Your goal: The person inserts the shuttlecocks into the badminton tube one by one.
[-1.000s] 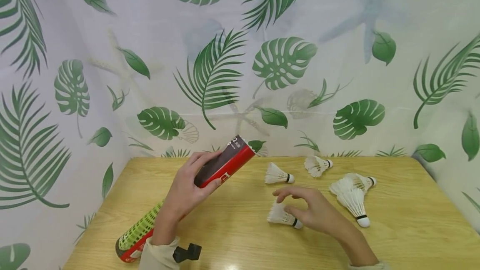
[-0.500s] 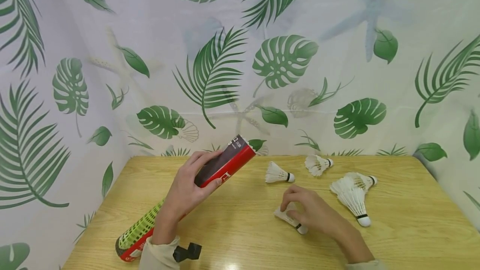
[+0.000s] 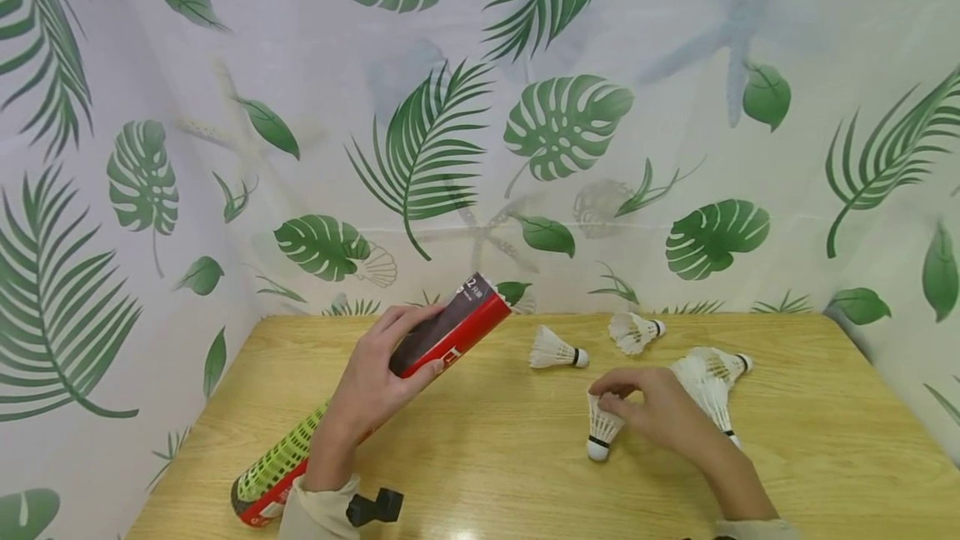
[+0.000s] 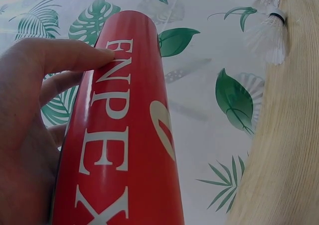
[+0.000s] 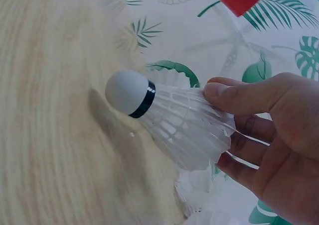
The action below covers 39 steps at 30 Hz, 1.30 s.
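— We're working over a wood-grain table (image 3: 480,465); what's slanting across it?
— An ENPEX shuttlecock tube (image 3: 457,327); our left hand (image 3: 375,373) is gripping it with curled fingers.
— And our right hand (image 3: 660,411)?
— Right of the tube, thumb and fingers are pinching a white feather shuttlecock (image 5: 174,118) at its feathered end. Four other shuttlecocks (image 3: 553,348) are lying right of the tube too.

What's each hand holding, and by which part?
The left hand grips the shuttlecock tube around its upper half; the right hand pinches a white shuttlecock near its skirt's open rim.
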Motion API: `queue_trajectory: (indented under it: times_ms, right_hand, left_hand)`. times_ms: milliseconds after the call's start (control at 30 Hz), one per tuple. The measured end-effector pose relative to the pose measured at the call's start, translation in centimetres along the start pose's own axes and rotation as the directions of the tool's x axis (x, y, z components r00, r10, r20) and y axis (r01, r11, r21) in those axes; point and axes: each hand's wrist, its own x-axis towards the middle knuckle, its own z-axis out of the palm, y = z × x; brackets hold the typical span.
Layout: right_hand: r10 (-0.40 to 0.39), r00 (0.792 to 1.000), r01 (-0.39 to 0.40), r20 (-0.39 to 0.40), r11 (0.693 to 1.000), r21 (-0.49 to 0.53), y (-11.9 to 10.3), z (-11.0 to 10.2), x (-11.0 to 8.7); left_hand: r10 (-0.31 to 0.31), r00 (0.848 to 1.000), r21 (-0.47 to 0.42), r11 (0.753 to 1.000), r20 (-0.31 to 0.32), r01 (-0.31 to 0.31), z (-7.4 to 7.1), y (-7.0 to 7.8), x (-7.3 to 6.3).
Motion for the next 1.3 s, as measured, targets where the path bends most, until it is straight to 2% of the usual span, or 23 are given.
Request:
queue_trajectory:
  times_ms: [200, 367, 533, 733, 1000, 1300]
  right_hand:
    - [0.013, 0.989, -0.01, -0.149, 1.0, 0.019, 0.0, -1.0, -0.4]
    - [-0.015, 0.959, 0.016, -0.281, 1.0, 0.002, -0.2, -1.4, -0.5]
    - [-0.03, 0.927, 0.027, -0.374, 1.0, -0.015, -0.6, -1.9, -0.4]
    - [-0.03, 0.888, 0.056, -0.459, 0.997, 0.044, -1.3, -2.5, -0.6]
    - [0.042, 0.835, 0.055, -0.548, 0.985, 0.161, -2.0, -2.7, -0.7]
    - [0.077, 0.767, 0.076, -0.637, 0.975, 0.21, -2.8, -3.0, -0.6]
  left_hand:
    - [0.003, 1.0, 0.002, 1.0, 0.001, -0.003, 0.1, 0.0, 0.0]
    - [0.012, 1.0, 0.001, 1.0, 0.018, -0.012, 0.3, 0.2, 0.0]
    - [0.024, 0.999, -0.002, 1.0, 0.023, -0.024, 0.4, 0.3, 0.1]
    - [0.041, 0.999, -0.015, 0.999, 0.032, -0.04, 0.6, 0.7, 0.2]
    - [0.065, 0.996, -0.03, 0.998, 0.057, -0.063, 1.0, 1.4, 0.3]
    - [0.077, 0.994, -0.05, 0.996, 0.072, -0.074, 1.4, 1.8, 0.3]
